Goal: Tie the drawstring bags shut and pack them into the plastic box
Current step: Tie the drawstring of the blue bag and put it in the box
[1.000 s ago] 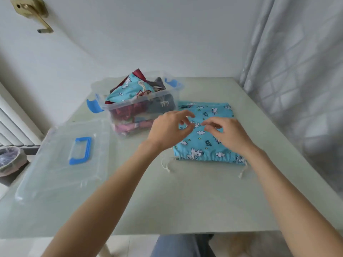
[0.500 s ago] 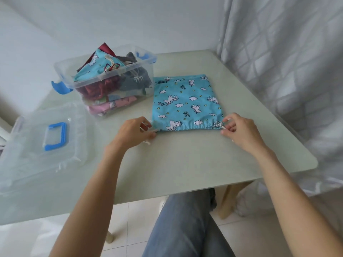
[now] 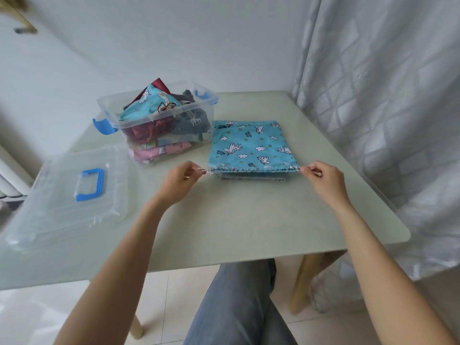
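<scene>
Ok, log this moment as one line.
step: cinching bag | left hand: pinches left cord end | right hand: pinches right cord end | box: open, part filled | lid: beside box

Bare pale-green worktop (image 3: 249,220) open along the near edge. Blocked at left by flat clear plastic lid with blue handle (image 3: 74,192), behind it by clear plastic box heaped with cloth bags (image 3: 159,120). Hemmed at right by grey-white curtain (image 3: 385,108).

Item count, table surface

One blue drawstring bag (image 3: 251,146) at centre; one plastic box (image 3: 159,125) of several bags, number indeterminate; one lid (image 3: 72,195) at left; two hands.
</scene>
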`<state>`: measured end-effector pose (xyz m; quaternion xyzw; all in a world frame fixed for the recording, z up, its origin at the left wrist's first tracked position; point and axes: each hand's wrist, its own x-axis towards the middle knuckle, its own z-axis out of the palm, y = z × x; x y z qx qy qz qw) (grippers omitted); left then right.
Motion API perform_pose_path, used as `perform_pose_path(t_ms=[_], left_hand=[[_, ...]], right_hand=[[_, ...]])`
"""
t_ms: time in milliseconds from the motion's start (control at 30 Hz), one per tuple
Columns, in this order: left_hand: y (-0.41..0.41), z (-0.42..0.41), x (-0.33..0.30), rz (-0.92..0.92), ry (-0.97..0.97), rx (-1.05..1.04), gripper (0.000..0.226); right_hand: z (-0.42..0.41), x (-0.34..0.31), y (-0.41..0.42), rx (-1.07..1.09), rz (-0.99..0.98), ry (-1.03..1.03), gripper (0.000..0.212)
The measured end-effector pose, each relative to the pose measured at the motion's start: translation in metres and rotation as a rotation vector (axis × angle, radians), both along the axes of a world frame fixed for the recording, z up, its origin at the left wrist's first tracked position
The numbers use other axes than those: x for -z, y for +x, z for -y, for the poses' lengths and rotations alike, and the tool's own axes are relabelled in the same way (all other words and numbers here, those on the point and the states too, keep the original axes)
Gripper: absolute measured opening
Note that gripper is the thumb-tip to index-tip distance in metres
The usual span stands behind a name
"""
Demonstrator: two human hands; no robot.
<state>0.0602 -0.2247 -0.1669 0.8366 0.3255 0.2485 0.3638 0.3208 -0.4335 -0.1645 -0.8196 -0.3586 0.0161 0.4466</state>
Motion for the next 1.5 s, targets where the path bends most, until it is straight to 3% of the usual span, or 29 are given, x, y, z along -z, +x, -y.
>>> perform_pose_path(t_ms=[100, 200, 500, 633, 900, 1033, 1133, 1233, 1333, 1500], left_hand=[[-0.001, -0.005, -0.002, 0.501, -0.466, 0.007, 0.017], [0.008, -0.015, -0.003, 0.828, -0.765, 0.036, 0.023], [0.046, -0.015, -0.017, 1.181, -1.145, 0.096, 0.020], [0.048, -0.016, -0.013, 0.923, -0.889, -0.050, 0.028], [0.034, -0.031, -0.010, 0.394, -0.187, -0.283, 0.035], [0.021, -0.036, -0.010, 0.150, 0.147, -0.280, 0.035], [0.019, -0.033, -0.006, -0.022, 0.356, -0.120, 0.029], [0.028, -0.027, -0.002, -0.145, 0.473, 0.039, 0.027], [0.034, -0.025, -0.002, -0.179, 0.577, 0.048, 0.025], [0.032, -0.030, -0.002, -0.116, 0.677, 0.004, 0.020]], right_hand=[[0.000, 0.006, 0.009, 0.095, -0.018, -0.011, 0.018], [-0.003, 0.009, 0.015, 0.140, -0.098, -0.031, 0.021], [-0.038, -0.030, -0.003, -0.173, -0.851, 0.678, 0.019], [-0.047, -0.032, -0.007, -0.267, -1.080, 0.844, 0.026], [-0.042, -0.022, 0.008, -0.115, -1.037, 0.815, 0.035], [-0.036, -0.013, 0.021, 0.011, -0.768, 0.623, 0.033], [-0.033, -0.011, 0.023, 0.004, -0.384, 0.336, 0.029], [-0.036, -0.015, 0.010, -0.081, 0.043, -0.048, 0.020], [-0.038, -0.016, -0.006, -0.236, 0.303, -0.253, 0.019], [-0.034, -0.008, -0.007, -0.266, 0.431, -0.240, 0.013]])
